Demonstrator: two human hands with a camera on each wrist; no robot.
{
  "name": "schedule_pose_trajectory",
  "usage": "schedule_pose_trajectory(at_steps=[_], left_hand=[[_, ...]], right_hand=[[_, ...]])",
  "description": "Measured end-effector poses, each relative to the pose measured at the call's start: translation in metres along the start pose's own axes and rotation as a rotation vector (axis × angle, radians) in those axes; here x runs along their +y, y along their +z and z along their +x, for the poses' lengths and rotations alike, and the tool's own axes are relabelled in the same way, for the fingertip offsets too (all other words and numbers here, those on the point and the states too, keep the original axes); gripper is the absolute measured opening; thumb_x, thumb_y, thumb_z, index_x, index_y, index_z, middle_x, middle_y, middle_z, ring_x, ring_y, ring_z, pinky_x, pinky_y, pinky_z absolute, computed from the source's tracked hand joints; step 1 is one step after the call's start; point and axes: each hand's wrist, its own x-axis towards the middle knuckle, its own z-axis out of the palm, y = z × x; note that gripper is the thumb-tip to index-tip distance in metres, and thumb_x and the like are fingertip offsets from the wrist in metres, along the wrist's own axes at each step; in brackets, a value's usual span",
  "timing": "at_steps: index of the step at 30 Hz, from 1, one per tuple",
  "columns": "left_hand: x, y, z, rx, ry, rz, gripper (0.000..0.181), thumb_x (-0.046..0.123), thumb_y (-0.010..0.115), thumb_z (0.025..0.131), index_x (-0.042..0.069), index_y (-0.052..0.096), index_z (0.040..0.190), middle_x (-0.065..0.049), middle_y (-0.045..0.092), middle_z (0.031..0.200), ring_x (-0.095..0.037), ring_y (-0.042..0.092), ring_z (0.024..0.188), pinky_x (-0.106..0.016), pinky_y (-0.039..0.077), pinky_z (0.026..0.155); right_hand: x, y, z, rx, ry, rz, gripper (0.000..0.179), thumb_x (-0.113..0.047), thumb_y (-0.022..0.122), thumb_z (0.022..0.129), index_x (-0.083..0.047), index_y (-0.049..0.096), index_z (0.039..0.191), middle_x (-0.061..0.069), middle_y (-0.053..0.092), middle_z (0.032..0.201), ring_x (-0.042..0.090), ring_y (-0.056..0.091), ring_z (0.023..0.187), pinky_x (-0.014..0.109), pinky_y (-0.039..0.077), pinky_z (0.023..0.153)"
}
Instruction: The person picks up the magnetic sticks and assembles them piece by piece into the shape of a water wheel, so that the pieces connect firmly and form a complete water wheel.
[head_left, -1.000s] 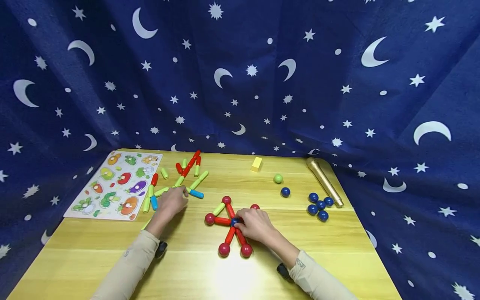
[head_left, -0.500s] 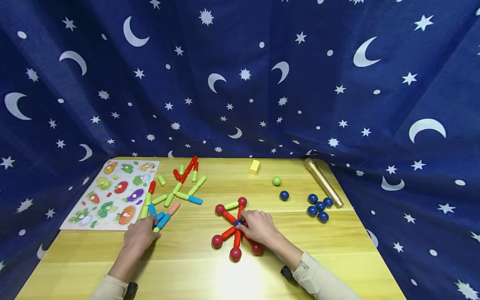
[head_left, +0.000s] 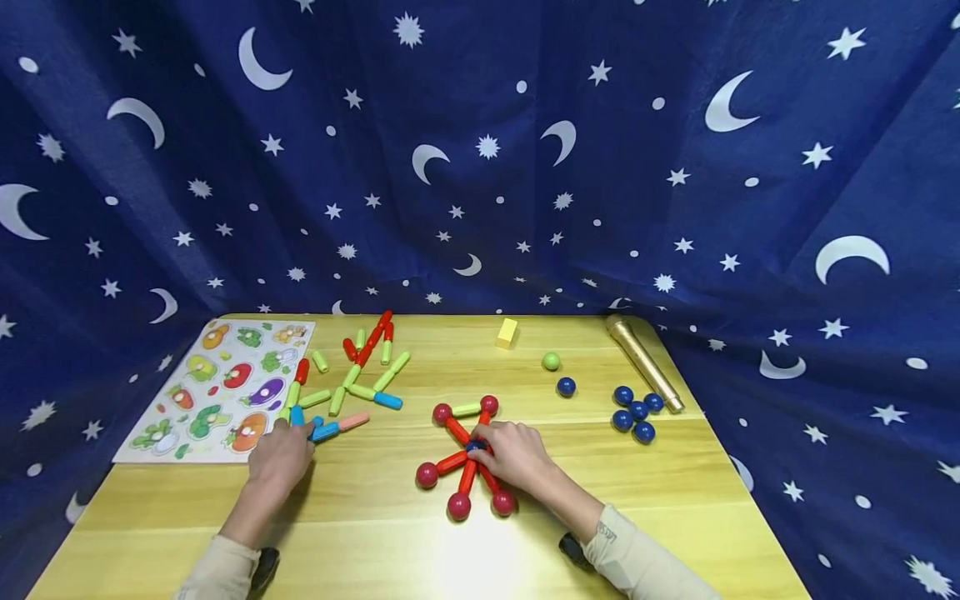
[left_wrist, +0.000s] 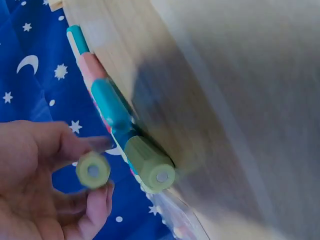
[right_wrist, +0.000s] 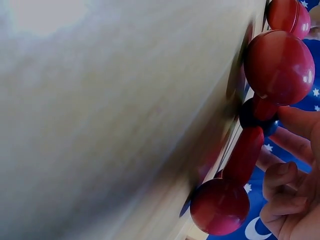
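Note:
My left hand (head_left: 281, 458) is at the near edge of the rod pile. In the left wrist view, its thumb and fingers pinch a green magnetic rod (left_wrist: 93, 170), seen end-on. Beside it another green rod (left_wrist: 150, 165) lies in line with blue rods (left_wrist: 110, 102) and a salmon rod (left_wrist: 92, 67). My right hand (head_left: 517, 454) holds the blue magnetic ball (head_left: 476, 447) at the centre of a star-shaped build. Red rods (head_left: 452, 462) run outward from that ball to red balls (head_left: 459, 506); a green rod (head_left: 466, 410) links two of them. The right fingers partly cover the centre.
Loose green and red rods (head_left: 363, 354) lie left of centre, beside a vegetable picture board (head_left: 225, 392). Several blue balls (head_left: 639, 410) sit near a gold microphone-shaped object (head_left: 645, 362) at right. A green ball (head_left: 551, 361) and yellow block (head_left: 507, 333) are farther back.
My left hand has come from the upper pile to its near-left side. The blue and salmon rods have swung round to point rightward. Under my right hand the star build has turned clockwise.

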Motion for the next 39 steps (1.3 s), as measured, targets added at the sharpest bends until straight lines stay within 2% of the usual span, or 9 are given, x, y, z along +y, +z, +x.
schedule_pose_trajectory(at_steps=[4, 6, 7, 9, 12, 15, 21, 27, 39], left_hand=[[0.005, -0.001, 0.001, 0.127, 0.043, 0.037, 0.033, 0.011, 0.054, 0.095, -0.001, 0.059, 0.126, -0.038, 0.049, 0.094, -0.048, 0.056, 0.07, -0.051, 0.05, 0.051], [0.012, -0.002, 0.005, 0.174, 0.077, -0.037, 0.035, 0.011, 0.054, 0.095, -0.004, 0.058, 0.126, -0.039, 0.052, 0.097, -0.046, 0.057, 0.072, -0.05, 0.05, 0.053], [0.017, -0.002, 0.008, 0.166, 0.093, -0.1, 0.036, 0.015, 0.055, 0.096, -0.004, 0.058, 0.127, -0.038, 0.056, 0.099, -0.042, 0.059, 0.073, -0.048, 0.051, 0.055], [0.028, -0.001, 0.014, 0.101, 0.131, -0.291, 0.038, 0.018, 0.058, 0.096, -0.004, 0.06, 0.127, -0.031, 0.063, 0.099, -0.033, 0.063, 0.074, -0.042, 0.052, 0.059], [0.05, 0.007, 0.021, -0.076, 0.128, -0.587, 0.035, 0.022, 0.062, 0.095, 0.001, 0.064, 0.123, -0.017, 0.07, 0.099, -0.018, 0.065, 0.075, -0.033, 0.05, 0.062], [0.069, 0.019, 0.027, -0.187, 0.113, -0.756, 0.032, 0.019, 0.065, 0.094, 0.003, 0.066, 0.121, -0.012, 0.072, 0.097, -0.013, 0.065, 0.071, -0.031, 0.052, 0.063], [0.098, 0.038, 0.04, -0.259, 0.069, -0.803, 0.029, 0.017, 0.069, 0.09, 0.002, 0.068, 0.115, -0.011, 0.075, 0.089, -0.014, 0.067, 0.069, -0.032, 0.055, 0.065], [0.109, 0.048, 0.037, -0.367, 0.082, -0.843, 0.026, 0.011, 0.072, 0.086, -0.002, 0.067, 0.108, -0.009, 0.07, 0.078, -0.014, 0.065, 0.064, -0.031, 0.057, 0.064], [0.118, 0.058, 0.045, -0.41, 0.12, -0.777, 0.067, 0.015, 0.076, 0.083, 0.006, 0.045, 0.142, -0.004, 0.059, 0.065, -0.016, 0.056, 0.055, -0.029, 0.047, 0.056]], right_hand=[[0.001, -0.002, 0.001, 0.002, -0.005, -0.007, 0.021, -0.043, 0.07, 0.086, -0.025, 0.07, 0.098, -0.008, 0.067, 0.079, 0.004, 0.047, 0.057, 0.022, 0.032, 0.047], [0.002, -0.003, 0.002, 0.002, -0.005, -0.013, 0.021, -0.043, 0.07, 0.087, -0.026, 0.07, 0.098, -0.009, 0.066, 0.078, 0.004, 0.046, 0.056, 0.022, 0.033, 0.048], [0.002, -0.004, 0.002, 0.0, -0.006, -0.015, 0.021, -0.043, 0.07, 0.087, -0.025, 0.07, 0.098, -0.009, 0.066, 0.078, 0.004, 0.046, 0.056, 0.022, 0.033, 0.047], [0.002, -0.005, 0.002, -0.01, 0.001, -0.014, 0.022, -0.044, 0.069, 0.087, -0.025, 0.07, 0.099, -0.008, 0.066, 0.078, 0.005, 0.045, 0.056, 0.022, 0.033, 0.048], [0.0, -0.007, 0.001, -0.033, 0.011, -0.013, 0.024, -0.044, 0.069, 0.087, -0.025, 0.069, 0.102, -0.008, 0.067, 0.081, 0.005, 0.046, 0.057, 0.023, 0.033, 0.048], [-0.001, -0.007, 0.001, -0.054, 0.019, -0.006, 0.024, -0.042, 0.07, 0.087, -0.025, 0.07, 0.104, -0.009, 0.067, 0.082, 0.005, 0.047, 0.059, 0.023, 0.033, 0.048], [-0.002, -0.006, 0.001, -0.061, 0.023, 0.005, 0.022, -0.039, 0.071, 0.087, -0.024, 0.07, 0.103, -0.009, 0.064, 0.078, 0.005, 0.046, 0.058, 0.023, 0.033, 0.047], [-0.003, -0.004, -0.002, -0.054, 0.016, 0.009, 0.022, -0.038, 0.072, 0.086, -0.023, 0.071, 0.102, -0.009, 0.066, 0.078, 0.005, 0.048, 0.059, 0.023, 0.033, 0.048], [-0.005, -0.006, -0.003, -0.051, -0.056, 0.011, 0.021, -0.035, 0.072, 0.087, -0.022, 0.071, 0.104, -0.004, 0.072, 0.09, 0.007, 0.059, 0.067, 0.023, 0.04, 0.052]])
